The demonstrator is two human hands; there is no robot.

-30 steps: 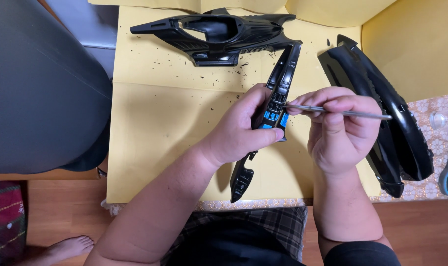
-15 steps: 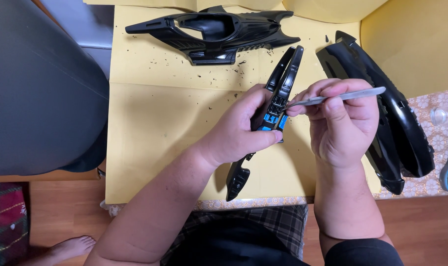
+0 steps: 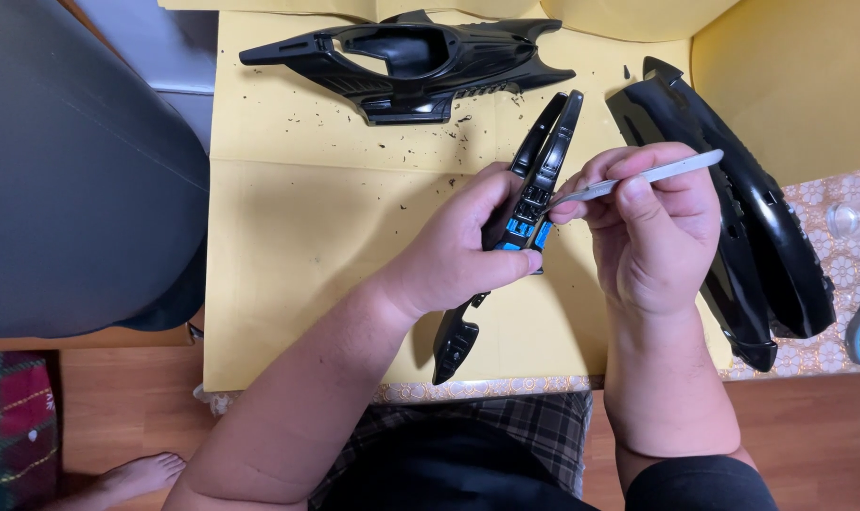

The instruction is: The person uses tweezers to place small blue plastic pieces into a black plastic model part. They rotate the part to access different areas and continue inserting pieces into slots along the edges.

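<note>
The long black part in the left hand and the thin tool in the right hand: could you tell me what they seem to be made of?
The long black part looks like glossy moulded plastic: it shows sharp highlights, ribs and blue patches. The thin tool looks like bare metal, pale grey and matte with a flat narrow blade, though painted plastic cannot be ruled out.

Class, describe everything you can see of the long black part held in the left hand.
The black part is long, narrow and glossy, apparently plastic, with two parallel rails at its upper end, blue patches near the middle and a wider foot at the bottom. It is held tilted above the yellow sheet, top end up and to the right. The left hand wraps its middle; the grey tool in the right hand meets it just above the blue patches.
</note>
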